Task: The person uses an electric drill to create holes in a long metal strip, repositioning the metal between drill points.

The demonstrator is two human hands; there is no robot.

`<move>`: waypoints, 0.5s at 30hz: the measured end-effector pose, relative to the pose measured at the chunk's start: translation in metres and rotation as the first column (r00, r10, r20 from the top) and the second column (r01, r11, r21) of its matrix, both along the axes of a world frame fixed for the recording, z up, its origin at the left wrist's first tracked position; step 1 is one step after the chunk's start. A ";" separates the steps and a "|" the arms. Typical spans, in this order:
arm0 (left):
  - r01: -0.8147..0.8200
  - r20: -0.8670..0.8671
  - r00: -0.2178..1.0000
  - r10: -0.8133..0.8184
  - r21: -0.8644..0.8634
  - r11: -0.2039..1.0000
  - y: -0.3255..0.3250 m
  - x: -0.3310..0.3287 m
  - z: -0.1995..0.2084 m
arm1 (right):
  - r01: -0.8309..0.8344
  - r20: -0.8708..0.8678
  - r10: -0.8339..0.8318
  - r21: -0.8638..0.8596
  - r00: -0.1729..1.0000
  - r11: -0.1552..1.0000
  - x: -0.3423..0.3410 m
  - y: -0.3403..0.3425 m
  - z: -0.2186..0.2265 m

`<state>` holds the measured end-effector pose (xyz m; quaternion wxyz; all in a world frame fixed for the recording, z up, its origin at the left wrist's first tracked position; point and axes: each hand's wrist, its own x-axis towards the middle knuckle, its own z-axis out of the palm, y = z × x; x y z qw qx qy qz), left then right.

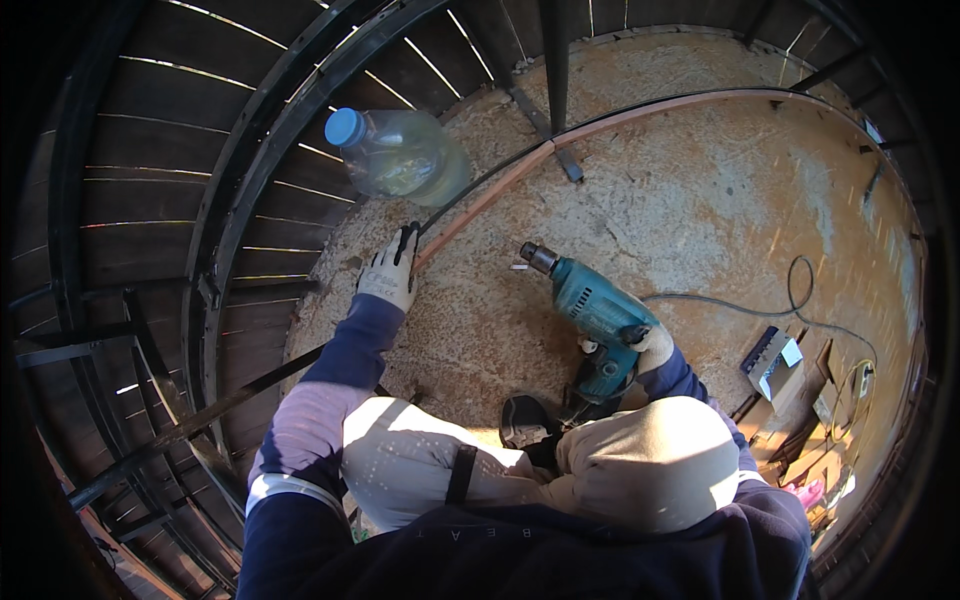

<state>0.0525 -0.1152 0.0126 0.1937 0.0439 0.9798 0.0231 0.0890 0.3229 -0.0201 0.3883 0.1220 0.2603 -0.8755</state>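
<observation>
My left hand [390, 268], in a pale glove with dark fingertips, lies with its fingers stretched out against the near end of a long reddish-brown bar [490, 205] with a black edge. The bar runs away across the ground to the far right. My right hand [652, 345], gloved too, is wrapped round the handle of a teal corded power drill [595, 300]. The drill's chuck points up and left, toward the bar but apart from it. A small pale bit or piece shows by the chuck; I cannot make it out clearly.
A large clear bottle [410, 158] with a blue cap stands beyond my left hand. Dark metal framing [215, 250] curves along the left. The drill's cord [720, 298] loops right, near a small open box [770, 360] and cardboard pieces [815, 465]. A short dark flat bar [568, 162] crosses beneath the long one.
</observation>
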 end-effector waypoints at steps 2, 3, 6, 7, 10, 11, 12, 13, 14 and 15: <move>0.000 -0.005 1.000 0.000 0.016 1.000 -0.001 0.001 -0.001 | 0.052 0.008 -0.052 0.047 0.999 0.998 0.002 -0.006 0.006; -0.002 -0.004 1.000 0.002 0.021 1.000 -0.001 0.001 0.000 | 0.066 0.015 -0.066 0.027 0.998 0.997 0.001 -0.007 0.006; -0.018 0.011 1.000 0.018 0.020 1.000 -0.002 0.001 0.000 | 0.103 0.042 -0.102 -0.039 0.994 0.994 0.000 -0.008 0.003; -0.024 0.018 1.000 0.023 0.017 1.000 -0.002 0.001 -0.001 | 0.114 0.053 -0.111 -0.064 0.992 0.991 0.000 -0.008 -0.001; -0.032 0.020 0.999 0.033 -0.015 0.999 0.000 0.001 0.001 | 0.136 0.073 -0.130 -0.085 0.989 0.987 -0.007 -0.011 -0.003; -0.059 0.033 0.998 0.060 -0.014 0.998 0.002 0.001 0.001 | 0.142 0.077 -0.135 -0.083 0.988 0.986 -0.009 -0.013 -0.003; -0.085 0.046 0.995 0.086 -0.012 0.996 0.007 -0.001 0.005 | 0.158 0.092 -0.151 -0.073 0.984 0.985 -0.009 -0.012 -0.005; -0.111 0.058 0.992 0.112 -0.011 0.994 0.012 -0.003 0.008 | 0.175 0.107 -0.167 -0.062 0.980 0.983 -0.008 -0.010 -0.008; -0.133 0.076 0.988 0.133 -0.009 0.991 0.017 -0.006 0.011 | 0.190 0.121 -0.183 -0.050 0.976 0.980 -0.008 -0.009 -0.010; -0.159 0.093 0.983 0.160 -0.012 0.987 0.022 -0.009 0.016 | 0.209 0.117 -0.203 -0.036 0.972 0.977 -0.009 -0.011 -0.007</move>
